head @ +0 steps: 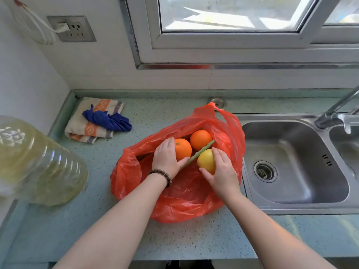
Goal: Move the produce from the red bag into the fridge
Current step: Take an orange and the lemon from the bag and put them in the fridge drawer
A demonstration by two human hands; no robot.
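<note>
Two hands reach into the red bag (180,195): left hand (166,158) grips an orange (183,148), right hand (223,171) a yellow fruit (206,161).

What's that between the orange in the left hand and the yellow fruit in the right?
A long green bean pod lies slantwise between the orange and yellow fruit, seen from the head camera.

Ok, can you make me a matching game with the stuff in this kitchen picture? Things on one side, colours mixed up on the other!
Things:
1. plastic bag
2. fruit under the right hand
3. knotted cloth on the towel
4. long bean pod

Colours:
A. blue
B. green
C. red
D. yellow

Pairs: 1-C, 2-D, 3-A, 4-B
</note>
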